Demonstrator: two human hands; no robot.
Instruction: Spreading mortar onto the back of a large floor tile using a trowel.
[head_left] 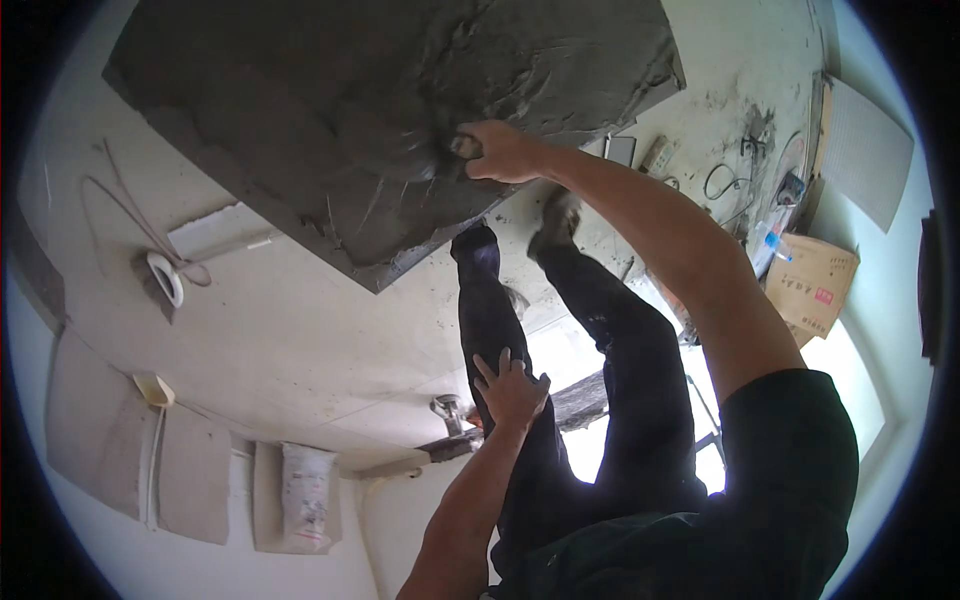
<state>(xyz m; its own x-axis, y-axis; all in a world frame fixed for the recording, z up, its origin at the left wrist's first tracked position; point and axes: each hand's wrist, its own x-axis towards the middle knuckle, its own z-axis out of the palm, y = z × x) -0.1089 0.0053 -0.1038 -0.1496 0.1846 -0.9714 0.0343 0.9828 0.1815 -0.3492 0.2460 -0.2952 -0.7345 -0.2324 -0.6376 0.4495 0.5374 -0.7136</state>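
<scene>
A large slab (300, 90) coated in wet, streaked grey mortar fills the top of the view. My right hand (500, 150) reaches onto it, fingers closed round a small pale, dirty tool handle (463, 145); the rest of that tool is not clearly visible against the mortar. My left hand (510, 385) rests with spread fingers on my dark-trousered leg (480, 330), near the knee. My shoes sit at the slab's near edge, the left one (472, 240) close against it.
Left on the floor (300, 350) lie a looped hose (150, 230) and a pale board (210, 228). Panels (95, 420) and a white sack (305, 490) line the lower-left wall. A cardboard box (810, 280), plastic bottle (777, 245), cables (720, 185) and a panel (865, 150) crowd the right side.
</scene>
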